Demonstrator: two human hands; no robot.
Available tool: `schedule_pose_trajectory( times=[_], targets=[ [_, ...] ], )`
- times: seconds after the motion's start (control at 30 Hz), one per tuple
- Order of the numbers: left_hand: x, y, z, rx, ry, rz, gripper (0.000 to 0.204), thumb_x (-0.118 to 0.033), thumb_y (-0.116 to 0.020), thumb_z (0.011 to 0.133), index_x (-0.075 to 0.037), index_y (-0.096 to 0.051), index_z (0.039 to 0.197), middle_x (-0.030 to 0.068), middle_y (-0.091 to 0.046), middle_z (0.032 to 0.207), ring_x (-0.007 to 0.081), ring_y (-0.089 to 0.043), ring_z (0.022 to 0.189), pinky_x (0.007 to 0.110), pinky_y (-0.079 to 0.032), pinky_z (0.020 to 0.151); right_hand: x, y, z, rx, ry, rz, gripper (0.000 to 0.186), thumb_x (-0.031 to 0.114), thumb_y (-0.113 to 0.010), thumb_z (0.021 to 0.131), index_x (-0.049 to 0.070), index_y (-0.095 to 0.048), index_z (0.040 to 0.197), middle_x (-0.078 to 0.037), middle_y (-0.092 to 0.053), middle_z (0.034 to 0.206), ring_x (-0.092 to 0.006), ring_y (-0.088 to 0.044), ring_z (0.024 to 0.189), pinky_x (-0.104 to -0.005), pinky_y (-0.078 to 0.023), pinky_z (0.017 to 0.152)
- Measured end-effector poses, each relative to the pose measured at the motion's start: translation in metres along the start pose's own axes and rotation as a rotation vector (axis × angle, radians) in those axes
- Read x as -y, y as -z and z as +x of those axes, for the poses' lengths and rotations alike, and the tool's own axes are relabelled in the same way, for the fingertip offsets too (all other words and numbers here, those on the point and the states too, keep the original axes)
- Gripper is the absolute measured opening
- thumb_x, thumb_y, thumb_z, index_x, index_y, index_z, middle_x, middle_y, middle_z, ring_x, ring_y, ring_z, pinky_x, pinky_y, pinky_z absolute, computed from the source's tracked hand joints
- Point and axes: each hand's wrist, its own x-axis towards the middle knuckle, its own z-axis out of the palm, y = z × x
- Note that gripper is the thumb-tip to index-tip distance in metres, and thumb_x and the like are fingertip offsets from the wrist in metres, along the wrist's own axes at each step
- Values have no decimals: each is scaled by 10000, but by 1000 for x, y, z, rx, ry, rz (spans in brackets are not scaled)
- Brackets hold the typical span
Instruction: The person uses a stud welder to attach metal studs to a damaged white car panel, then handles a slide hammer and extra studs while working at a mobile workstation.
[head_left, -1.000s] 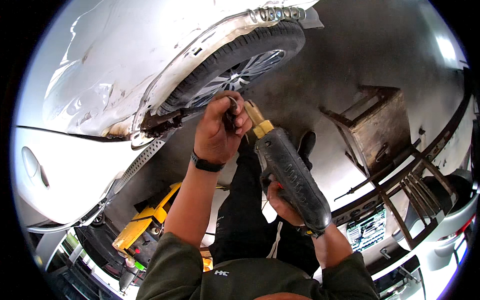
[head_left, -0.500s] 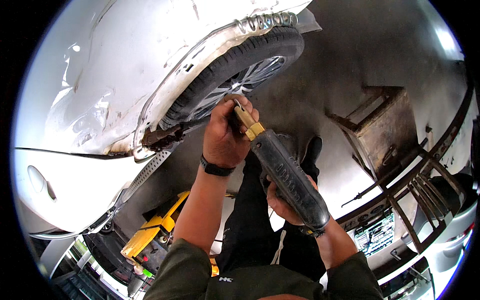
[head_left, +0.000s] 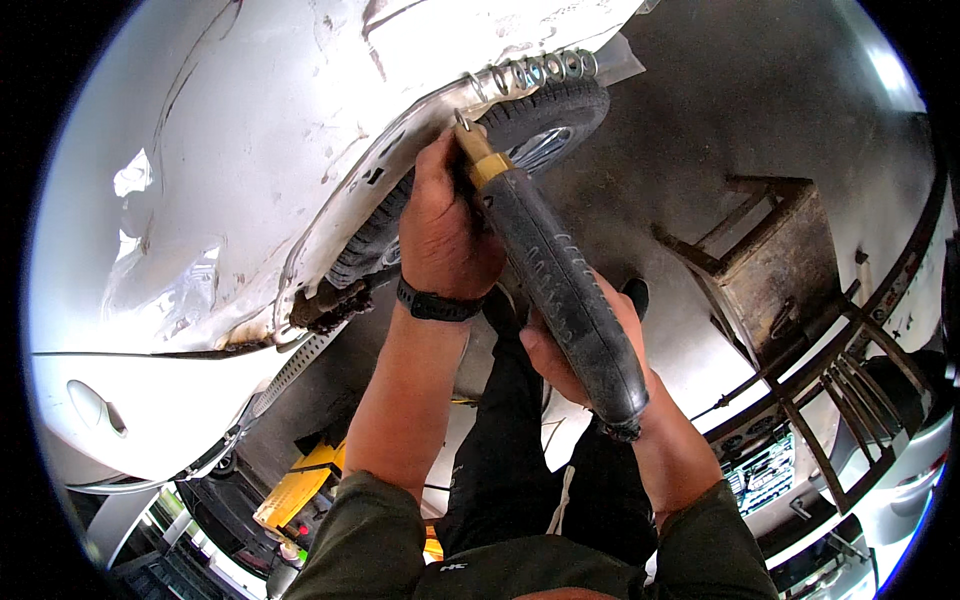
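A stud welding gun (head_left: 565, 290) with a long black body and a brass nose (head_left: 483, 150) points up toward the wheel arch of a white car. My right hand (head_left: 560, 362) is wrapped round the black body near its rear. With my left hand (head_left: 448, 235) I grip the gun's front end; some of its fingers are hidden behind the nose. A small metal ring (head_left: 462, 120) shows at the brass tip, close to the wheel arch lip (head_left: 405, 122). Farther along the lip stands a row of several metal rings (head_left: 536, 72). The tyre (head_left: 550, 105) lies just below.
The white body panel (head_left: 250, 170) is scratched and dented, with rusty torn metal (head_left: 328, 305) at the arch's lower end. A worn metal stool (head_left: 770, 265) stands at right, beside a metal frame (head_left: 850, 400) and a tool set (head_left: 762, 472). Yellow equipment (head_left: 300, 490) sits at lower left.
Both my hands have moved the welding gun up and slightly left. Its tip has gone from in front of the wheel to the arch lip.
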Motion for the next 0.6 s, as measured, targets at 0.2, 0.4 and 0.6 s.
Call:
schedule_pose_trajectory(
  times=[0.2,0.4,0.6],
  targets=[
    [-14,5,11,161,323,-1050,479,-43,-672,938,16,-457,1361,110,-642,1133,194,-662,980,321,-563,873,4,-7,15,-77,-20,11,382,111,-749,839,29,-575,1169,-71,-691,881,-165,-690,784,-295,-550,739],
    [-21,5,9,129,151,-647,413,-182,-594,1025,14,-435,1352,98,-628,1180,174,-643,962,309,-555,898,4,-7,18,-85,82,-50,369,102,-743,842,16,-576,1159,-71,-691,867,-165,-696,761,-299,-549,714],
    [-23,4,13,71,173,-660,420,-88,-633,987,16,-445,1348,97,-669,1071,203,-662,964,327,-570,870,5,-2,20,-79,111,-94,366,68,-744,833,21,-586,1160,-65,-694,889,-155,-693,782,-299,-547,728]
  ],
)
